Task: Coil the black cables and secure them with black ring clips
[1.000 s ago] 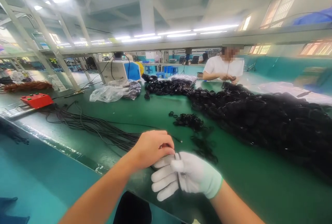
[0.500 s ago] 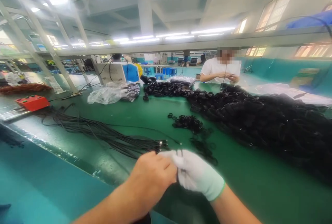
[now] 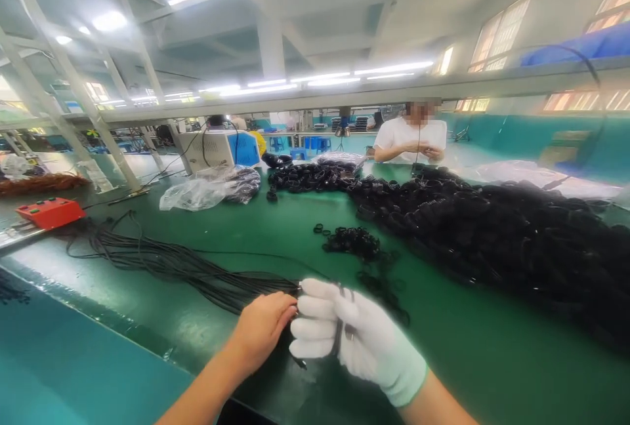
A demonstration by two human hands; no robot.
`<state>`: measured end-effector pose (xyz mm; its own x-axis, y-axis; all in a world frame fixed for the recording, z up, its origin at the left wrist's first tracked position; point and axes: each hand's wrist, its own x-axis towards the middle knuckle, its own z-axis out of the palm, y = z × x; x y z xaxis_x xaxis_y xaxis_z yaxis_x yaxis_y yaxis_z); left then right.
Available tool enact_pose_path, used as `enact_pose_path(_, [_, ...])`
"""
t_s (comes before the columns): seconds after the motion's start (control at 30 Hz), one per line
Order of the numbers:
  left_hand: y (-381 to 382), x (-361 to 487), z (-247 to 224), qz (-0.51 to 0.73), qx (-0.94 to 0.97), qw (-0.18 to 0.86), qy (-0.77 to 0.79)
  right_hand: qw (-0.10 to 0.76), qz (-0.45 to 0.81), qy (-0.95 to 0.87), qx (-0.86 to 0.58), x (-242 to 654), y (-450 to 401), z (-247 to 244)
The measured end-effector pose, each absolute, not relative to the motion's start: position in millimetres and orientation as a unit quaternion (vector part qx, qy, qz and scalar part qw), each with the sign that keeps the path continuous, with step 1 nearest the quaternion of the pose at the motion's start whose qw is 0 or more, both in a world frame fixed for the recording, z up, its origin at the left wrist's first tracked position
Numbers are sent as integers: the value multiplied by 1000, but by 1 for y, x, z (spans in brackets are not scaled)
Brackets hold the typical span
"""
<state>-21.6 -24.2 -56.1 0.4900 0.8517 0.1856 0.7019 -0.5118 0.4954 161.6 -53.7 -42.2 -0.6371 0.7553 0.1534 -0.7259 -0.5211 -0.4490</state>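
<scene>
Green tabletop (image 3: 457, 340) bears a clear bag (image 3: 189, 194) holding dark items (image 3: 246, 183), while the gloved right hand (image 3: 340, 310) grips black cable (image 3: 338, 338).

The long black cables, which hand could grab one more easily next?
Probably the left hand. It is bare and right beside the cables on the green table. The gloved right hand looks busier, with a thin dark strand between its thumb and fingers.

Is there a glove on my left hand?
No, your left hand is bare, while the white glove covers your right hand.
</scene>
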Motion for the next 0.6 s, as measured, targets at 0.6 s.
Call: enact_pose_path(0.6, [-15, -14, -15, 200, 859, 344, 322, 259, 906, -322, -92, 155, -64, -68])
